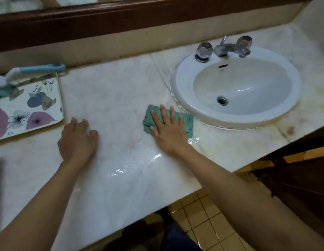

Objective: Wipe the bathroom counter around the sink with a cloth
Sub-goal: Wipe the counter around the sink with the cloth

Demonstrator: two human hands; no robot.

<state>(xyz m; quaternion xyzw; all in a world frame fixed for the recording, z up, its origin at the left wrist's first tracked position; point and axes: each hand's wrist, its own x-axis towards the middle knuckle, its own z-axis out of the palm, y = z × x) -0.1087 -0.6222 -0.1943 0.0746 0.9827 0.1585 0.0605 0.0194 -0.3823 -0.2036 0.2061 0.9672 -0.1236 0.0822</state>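
A folded green cloth (188, 120) lies on the pale marble counter (117, 91), just left of the white oval sink (177, 84) and near its front rim. My right hand (168, 129) presses flat on the cloth with fingers spread and straight. My left hand (78, 140) rests on the bare counter further left, fingers slightly bent, holding nothing. Wet streaks shine on the counter in front of my right hand.
A floral tray (36, 107) sits at the left with a blue-handled brush (36, 68) behind it. A chrome faucet (228, 47) with two knobs stands behind the sink basin. A dark wooden mirror frame (121, 20) runs along the wall. The counter edge drops to tiled floor (208, 220).
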